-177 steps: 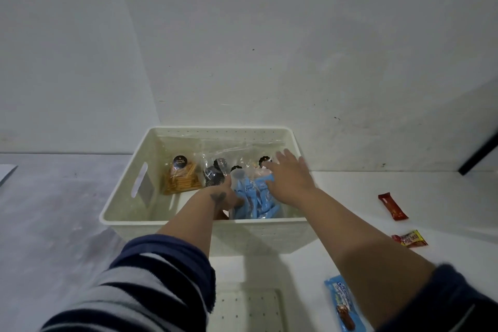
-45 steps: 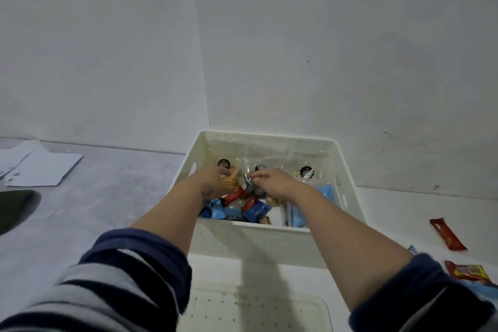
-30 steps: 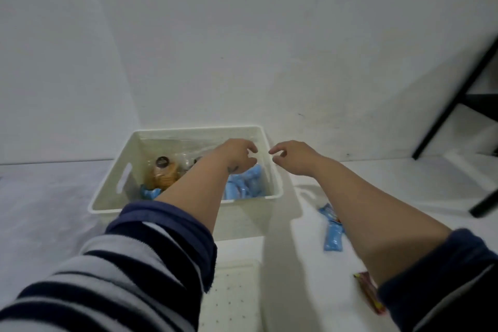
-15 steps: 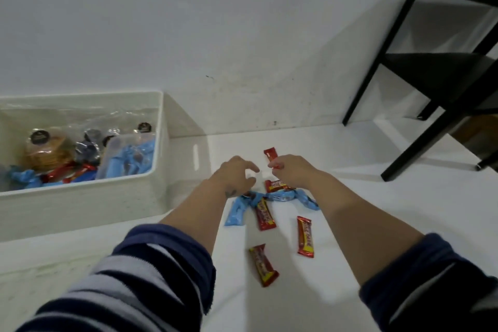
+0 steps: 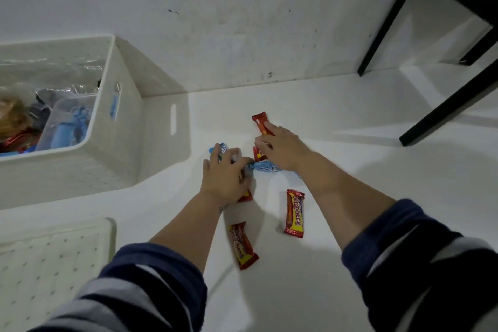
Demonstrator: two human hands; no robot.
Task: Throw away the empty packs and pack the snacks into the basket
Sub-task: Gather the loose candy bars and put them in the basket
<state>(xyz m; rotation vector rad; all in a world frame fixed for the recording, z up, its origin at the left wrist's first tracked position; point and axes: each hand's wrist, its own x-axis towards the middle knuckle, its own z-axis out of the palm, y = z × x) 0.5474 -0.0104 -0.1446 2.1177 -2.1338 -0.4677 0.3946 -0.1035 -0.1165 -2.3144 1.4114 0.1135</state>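
Both hands are down scooping loose snacks, left hand [image 5: 225,178] curled over a blue pack [image 5: 221,149], right hand [image 5: 280,147] spread across red bars [image 5: 262,123], so overgrabbing probably drops some short of the basket [image 5: 118,127].

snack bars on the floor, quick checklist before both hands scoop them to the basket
1. Left hand on the packs: ok, it covers a blue pack and a red one.
2. Right hand on the far red bar: ok, fingertips touch it.
3. Firm grip: cannot tell.
4. Two near bars: not ok, untouched.
5. Basket open with room: ok.
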